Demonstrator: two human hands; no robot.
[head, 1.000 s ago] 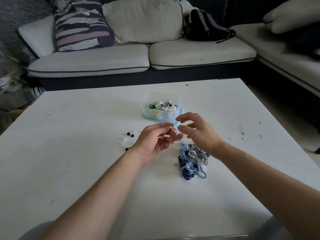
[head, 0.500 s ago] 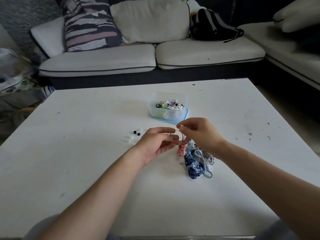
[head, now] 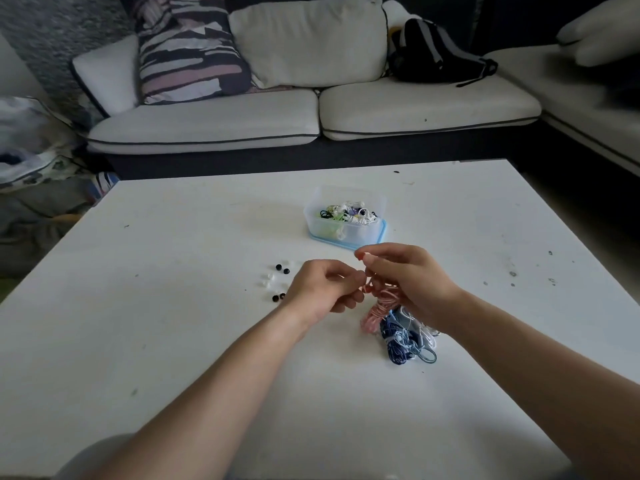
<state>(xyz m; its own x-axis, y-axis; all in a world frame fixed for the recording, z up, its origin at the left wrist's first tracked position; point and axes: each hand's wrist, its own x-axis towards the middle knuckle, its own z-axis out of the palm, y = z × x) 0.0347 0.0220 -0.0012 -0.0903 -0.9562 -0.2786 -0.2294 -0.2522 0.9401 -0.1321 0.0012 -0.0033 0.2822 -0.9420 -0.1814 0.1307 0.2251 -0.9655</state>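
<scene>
- Two bare forearms reach in from the lower edge over a white table (head: pixel 166 341) and converge near its middle.
- One pile of cords (head: pixel 401 344) lies on the table just below the right wrist. Its dark blue, light blue and white strands are too tangled to count apart.
- The left hand (head: pixel 323 289) is turned inward with its knuckles up and its fingers curled. Thumb and forefinger appear to pinch the upper end of a pink cord (head: pixel 379 306).
- The right hand (head: pixel 412 282) sits just beside the left, nearly touching it, with its wrist bent down. Its lower fingers curl round the same cord, and its thumb and forefinger are pressed together just above the left fingertips.
- The pink cord is a single bunched hank hanging from between the two hands. Its lower end rests on the table against the pile.
- Four black beads (head: pixel 278 267) lie loose in two pairs just left of the left hand. Between the pairs are a few clear beads (head: pixel 266 277), too faint to count.
- One open plastic box (head: pixel 346 233), blue-edged at its base, stands just beyond the right fingertips and holds a tangle of black, white and green cords.
- Farthest back, a pale sofa (head: pixel 207 123) shows two seat cushions. On it are one striped cushion (head: pixel 187 50), one plain cushion (head: pixel 308 39) and one black bag (head: pixel 436 53).
</scene>
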